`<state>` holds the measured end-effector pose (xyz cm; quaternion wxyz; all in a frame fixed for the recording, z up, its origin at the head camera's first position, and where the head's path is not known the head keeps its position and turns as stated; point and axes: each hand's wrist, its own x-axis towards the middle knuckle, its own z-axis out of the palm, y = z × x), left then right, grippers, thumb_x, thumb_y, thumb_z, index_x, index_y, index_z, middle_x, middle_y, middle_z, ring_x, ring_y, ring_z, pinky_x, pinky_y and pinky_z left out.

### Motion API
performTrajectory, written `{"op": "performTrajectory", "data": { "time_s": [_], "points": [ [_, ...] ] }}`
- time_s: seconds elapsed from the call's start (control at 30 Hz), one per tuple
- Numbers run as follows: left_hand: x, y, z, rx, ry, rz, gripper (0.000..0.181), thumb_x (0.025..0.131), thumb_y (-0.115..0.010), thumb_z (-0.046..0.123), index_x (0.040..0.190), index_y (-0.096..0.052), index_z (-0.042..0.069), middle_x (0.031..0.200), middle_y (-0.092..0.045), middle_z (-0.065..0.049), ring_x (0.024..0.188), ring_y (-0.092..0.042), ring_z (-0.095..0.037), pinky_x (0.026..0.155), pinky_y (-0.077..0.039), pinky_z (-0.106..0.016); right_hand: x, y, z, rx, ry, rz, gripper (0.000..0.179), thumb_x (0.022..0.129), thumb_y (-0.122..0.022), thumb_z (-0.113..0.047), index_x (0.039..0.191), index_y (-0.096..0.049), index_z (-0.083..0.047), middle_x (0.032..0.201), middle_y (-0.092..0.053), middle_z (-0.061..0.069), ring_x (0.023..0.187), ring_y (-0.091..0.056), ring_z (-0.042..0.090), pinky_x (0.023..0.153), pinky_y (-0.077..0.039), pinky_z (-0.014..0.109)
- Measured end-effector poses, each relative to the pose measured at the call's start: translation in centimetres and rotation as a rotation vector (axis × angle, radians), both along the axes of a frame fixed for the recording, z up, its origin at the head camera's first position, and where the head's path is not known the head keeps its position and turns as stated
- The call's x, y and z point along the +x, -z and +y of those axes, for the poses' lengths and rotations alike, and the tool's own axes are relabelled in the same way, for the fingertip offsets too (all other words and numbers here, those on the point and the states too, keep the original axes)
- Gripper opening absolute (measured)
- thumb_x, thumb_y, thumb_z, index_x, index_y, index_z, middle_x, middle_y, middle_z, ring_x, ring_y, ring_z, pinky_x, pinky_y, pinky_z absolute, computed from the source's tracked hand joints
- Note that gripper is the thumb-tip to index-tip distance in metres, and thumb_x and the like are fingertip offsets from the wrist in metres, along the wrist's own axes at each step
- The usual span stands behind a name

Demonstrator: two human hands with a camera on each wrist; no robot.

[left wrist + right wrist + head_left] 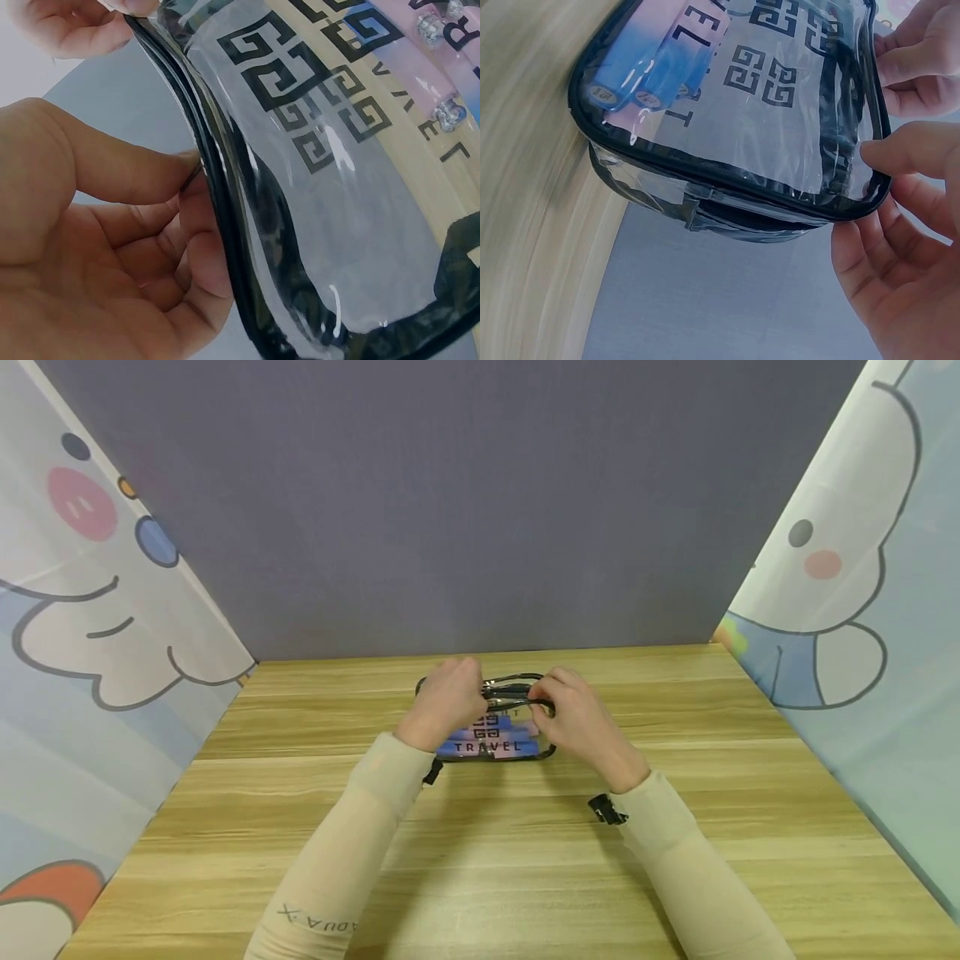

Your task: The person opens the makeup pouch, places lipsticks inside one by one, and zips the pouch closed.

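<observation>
A clear plastic toiletry bag (pixel 487 756) with black piping, a black square logo and the word TRAVEL stands on the table between my hands. Through its clear side show several pink-to-blue tubes (pixel 630 71). My left hand (pixel 112 232) is at the zipped edge, thumb and forefinger pinching a small thin zipper pull (pixel 192 177), mostly covered by the fingertips. With my right hand (pixel 911 217) I grip a corner of the bag, thumb on the clear panel and fingers underneath. In the head view, the hands (pixel 450 697) partly cover the bag's top.
The wood-grain table (pixel 480 877) extends around the bag on all sides. A grey panel (pixel 480 510) rises behind its far edge. Cartoon-printed curtains hang at the left (pixel 112 610) and right (pixel 862 610).
</observation>
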<state>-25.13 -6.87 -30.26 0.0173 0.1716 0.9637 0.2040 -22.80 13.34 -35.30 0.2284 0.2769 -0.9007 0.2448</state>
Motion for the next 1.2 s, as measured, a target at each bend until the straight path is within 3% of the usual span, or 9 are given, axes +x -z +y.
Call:
{"op": "performTrajectory", "data": {
  "time_s": [0.4, 1.2],
  "points": [
    [0.1, -0.3, -0.4, 0.005, -0.021, -0.058, 0.035, 0.074, -0.055, -0.013, 0.063, -0.037, 0.015, 0.054, -0.027, 0.004, 0.047, -0.023, -0.009, 0.043, -0.026, -0.023, 0.1, -0.1, 0.0, 0.009, 0.004, -0.010, 0.012, 0.085, -0.074, 0.000, 0.096, -0.072, 0.000, 0.094, -0.063, 0.008, 0.087, -0.059, 0.023, 0.079, -0.053, 0.037],
    [0.2, -0.1, -1.3, 0.009, -0.021, -0.045, 0.032, 0.069, -0.049, -0.016, 0.070, -0.037, 0.014, 0.059, -0.026, 0.002, 0.049, -0.021, -0.010, 0.044, -0.024, -0.023, 0.1, -0.2, 0.0, 0.013, 0.020, -0.037, 0.012, 0.085, -0.074, -0.001, 0.097, -0.072, 0.000, 0.096, -0.064, 0.008, 0.089, -0.060, 0.024, 0.080, -0.054, 0.037]
  ]
}}
